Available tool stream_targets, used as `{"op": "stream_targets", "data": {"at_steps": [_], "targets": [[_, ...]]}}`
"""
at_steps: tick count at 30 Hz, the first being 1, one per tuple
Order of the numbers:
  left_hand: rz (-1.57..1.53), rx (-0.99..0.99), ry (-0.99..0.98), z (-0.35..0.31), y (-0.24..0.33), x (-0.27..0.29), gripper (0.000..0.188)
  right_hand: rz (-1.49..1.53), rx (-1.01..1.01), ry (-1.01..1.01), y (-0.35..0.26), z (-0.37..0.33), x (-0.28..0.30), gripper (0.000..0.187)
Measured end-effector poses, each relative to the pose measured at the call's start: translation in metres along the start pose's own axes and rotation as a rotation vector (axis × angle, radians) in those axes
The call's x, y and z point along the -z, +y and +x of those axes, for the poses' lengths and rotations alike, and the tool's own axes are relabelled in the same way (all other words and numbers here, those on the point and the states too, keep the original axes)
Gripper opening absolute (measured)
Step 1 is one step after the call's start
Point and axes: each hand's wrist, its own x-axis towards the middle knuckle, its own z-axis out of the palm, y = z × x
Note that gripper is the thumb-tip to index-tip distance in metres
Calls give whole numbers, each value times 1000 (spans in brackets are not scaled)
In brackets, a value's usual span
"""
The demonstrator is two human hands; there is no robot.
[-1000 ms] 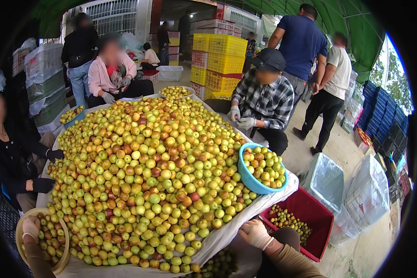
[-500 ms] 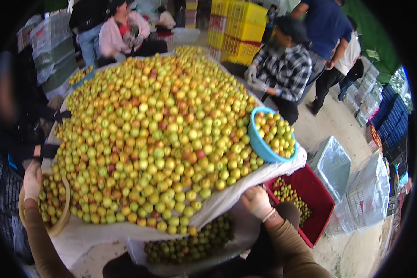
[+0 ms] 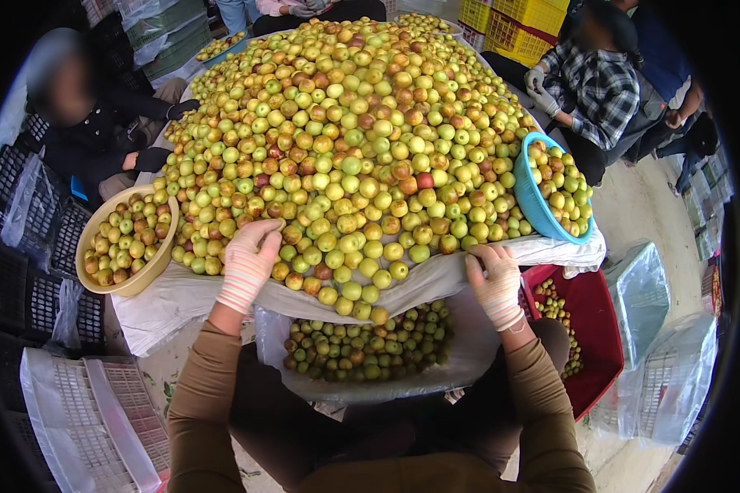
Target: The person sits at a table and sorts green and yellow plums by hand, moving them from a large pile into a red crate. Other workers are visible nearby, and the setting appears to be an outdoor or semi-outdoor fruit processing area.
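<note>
A large heap of small round yellow-green fruits [image 3: 329,156], some blushed red-brown, covers a table draped with white cloth [image 3: 168,304]. My left hand [image 3: 249,263], in a pale glove with a striped cuff, reaches to the near edge of the heap. Its thumb and fingers are apart, with the fingertips against the fruits. My right hand [image 3: 498,283], also gloved, hovers by the cloth's front edge, loosely curled with fingers apart and nothing visible in it. Below, between my knees, a plastic-lined container [image 3: 370,389] holds darker-looking fruits.
A beige basin [image 3: 126,286] of fruits stands left, a blue basket [image 3: 534,197] of fruits right. A red crate [image 3: 604,361] with some fruits is by my right knee. Plastic-wrapped crates [image 3: 86,403] flank me. Other people sit around the heap; yellow crates [image 3: 514,37] stand behind.
My left hand has left the beige basin and moved right to the front of the heap. My right hand has risen to the cloth's edge. The view has tilted down and turned left.
</note>
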Motion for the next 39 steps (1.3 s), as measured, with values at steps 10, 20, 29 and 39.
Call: {"op": "stream_targets", "data": {"at_steps": [10,20,29,39], "targets": [[-128,-3,192,-18,0,-56,24,0,68,-395,-69,122,-129,39],[-1473,828,-137,-11,40,-42,43,259,184,-546,-145,107,-131,36],[-1581,956,-140,0,19,-29,26,-48,291,-184,-86,134,-170,32],[-1404,1010,-139,-7,10,-37,22,-402,16,-709,-124,204,-170,30]]}}
